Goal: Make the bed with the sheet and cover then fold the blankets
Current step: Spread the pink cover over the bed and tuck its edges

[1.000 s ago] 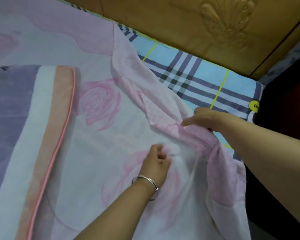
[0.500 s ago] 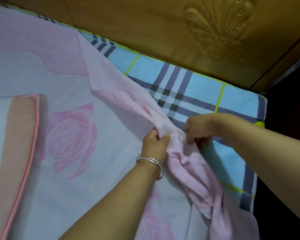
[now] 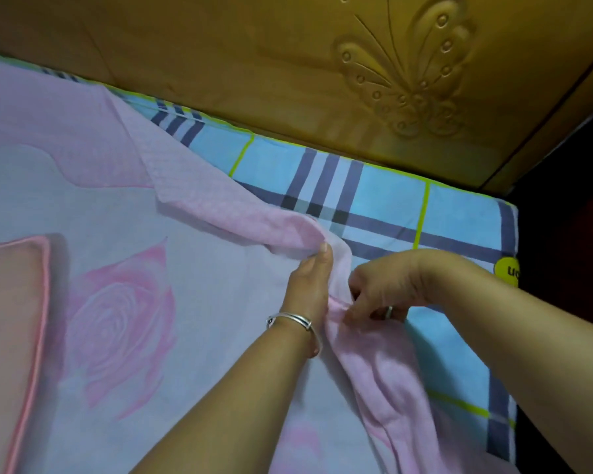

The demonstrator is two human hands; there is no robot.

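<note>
A pale pink cover (image 3: 192, 268) with big rose prints lies over the bed, its checked pink border folded back and bunched near the corner. Under it shows the blue plaid sheet (image 3: 384, 213) on the mattress. My left hand (image 3: 308, 285), with a silver bangle at the wrist, grips the bunched pink edge. Just to its right, my right hand (image 3: 387, 285), wearing a ring, pinches the same fold of the cover. A folded blanket (image 3: 14, 323) with a peach band and pink piping lies at the left edge.
The carved wooden headboard (image 3: 322, 70) with a butterfly relief runs along the far side of the bed. A yellow round label (image 3: 507, 270) sits at the mattress corner. Beyond the right bed edge is a dark gap (image 3: 569, 234).
Both hands have come together on the bunched pink edge near the corner. My left hand rose from the flat cover to grip the fold, and the view moved closer to the headboard.
</note>
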